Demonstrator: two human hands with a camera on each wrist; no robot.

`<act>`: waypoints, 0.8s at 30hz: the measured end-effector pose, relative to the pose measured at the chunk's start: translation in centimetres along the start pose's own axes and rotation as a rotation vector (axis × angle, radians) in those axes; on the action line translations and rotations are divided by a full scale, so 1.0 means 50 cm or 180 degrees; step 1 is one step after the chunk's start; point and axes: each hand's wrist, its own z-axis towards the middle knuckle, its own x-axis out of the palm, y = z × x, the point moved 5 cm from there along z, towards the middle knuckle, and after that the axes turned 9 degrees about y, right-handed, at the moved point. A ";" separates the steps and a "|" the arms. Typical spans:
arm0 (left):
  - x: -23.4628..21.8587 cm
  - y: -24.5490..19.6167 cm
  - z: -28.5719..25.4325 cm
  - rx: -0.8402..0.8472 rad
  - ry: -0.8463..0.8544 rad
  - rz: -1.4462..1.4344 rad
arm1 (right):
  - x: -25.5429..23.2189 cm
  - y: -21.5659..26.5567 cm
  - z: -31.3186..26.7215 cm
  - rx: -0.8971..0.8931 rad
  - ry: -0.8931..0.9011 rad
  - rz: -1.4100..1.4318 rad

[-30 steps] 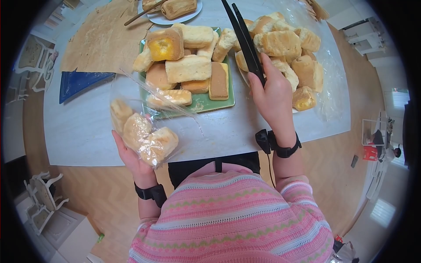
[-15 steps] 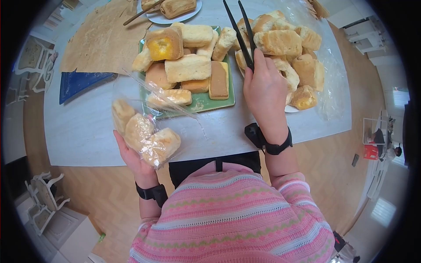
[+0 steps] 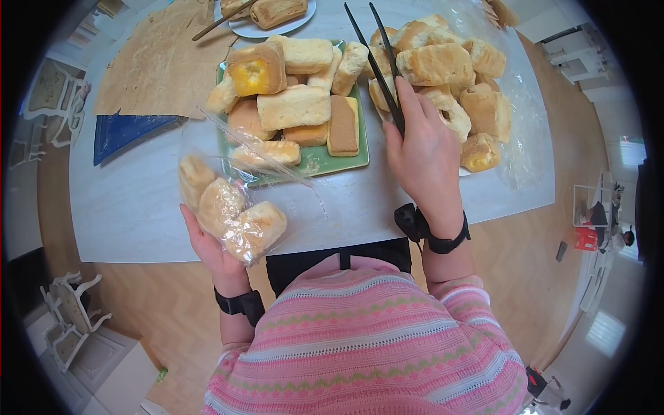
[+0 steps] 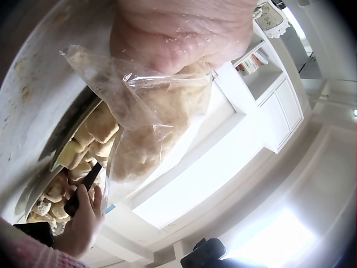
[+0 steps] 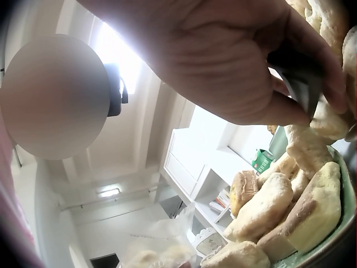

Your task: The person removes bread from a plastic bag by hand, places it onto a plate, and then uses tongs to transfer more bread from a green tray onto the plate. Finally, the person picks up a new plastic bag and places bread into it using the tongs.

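Observation:
My left hand holds a clear plastic bag with several bread pieces inside, near the table's front edge. Its fingers are mostly hidden behind the bag; in the left wrist view the bag hangs from the hand. Black tongs are gripped in my right hand, their two arms spread apart with nothing between the tips. The tong tips reach over the gap between a green square plate of stacked bread and a second bread pile on the right.
A sheet of brown paper lies at the back left, overlapping a blue tray. Behind the green plate stands a white plate with bread and a brown stick. Clear plastic wrap spreads beside the right pile.
The tongs' arms have spread apart from nearly together. My right hand moved left and forward, then slightly back right. My left hand and the bag have barely moved.

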 end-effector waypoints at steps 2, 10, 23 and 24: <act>-0.005 -0.001 -0.001 0.0016 -0.0085 -0.0010 | -0.004 0.001 -0.004 0.0055 0.0034 0.0126; -0.002 0.002 -0.001 -0.0008 0.0028 -0.0045 | -0.042 0.014 -0.030 0.0092 -0.0349 0.0045; 0.004 0.003 -0.004 -0.0034 0.0211 -0.0362 | -0.053 0.054 -0.079 -0.0387 -0.0070 0.1977; 0.004 0.002 -0.006 -0.0050 0.0249 -0.0394 | -0.036 0.060 -0.085 -0.0180 0.0253 0.2746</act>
